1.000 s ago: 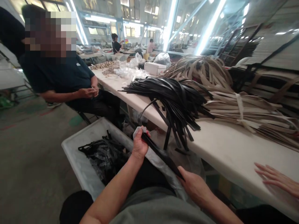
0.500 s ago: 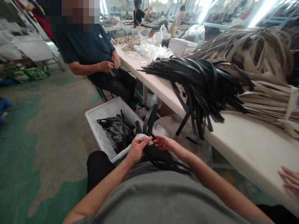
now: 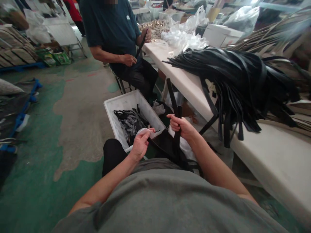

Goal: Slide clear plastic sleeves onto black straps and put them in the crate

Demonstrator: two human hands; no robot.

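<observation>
Fig.: strap handling, seated at the counter (image 3: 267,152). We see the right hand (image 3: 181,126) closed in a fist round a black strap (image 3: 173,97), which stands upright just off the counter's near edge w/ its lower length running down to the lap. The left hand (image 3: 141,144) pinches a small pale cloth (image 3: 143,132) between thumb and fingers, just beside the strap but not touching it. Below, on the floor, a white bin (image 3: 121,103) holds a modest heap of dark pieces; we judge these finished. A large pile of black straps (image 3: 238,77) lies along the counter's near edge (ends overhanging), so most work looks left. A second person (image 3: 114,29) sits further along the counter, also holding a strap.
</observation>
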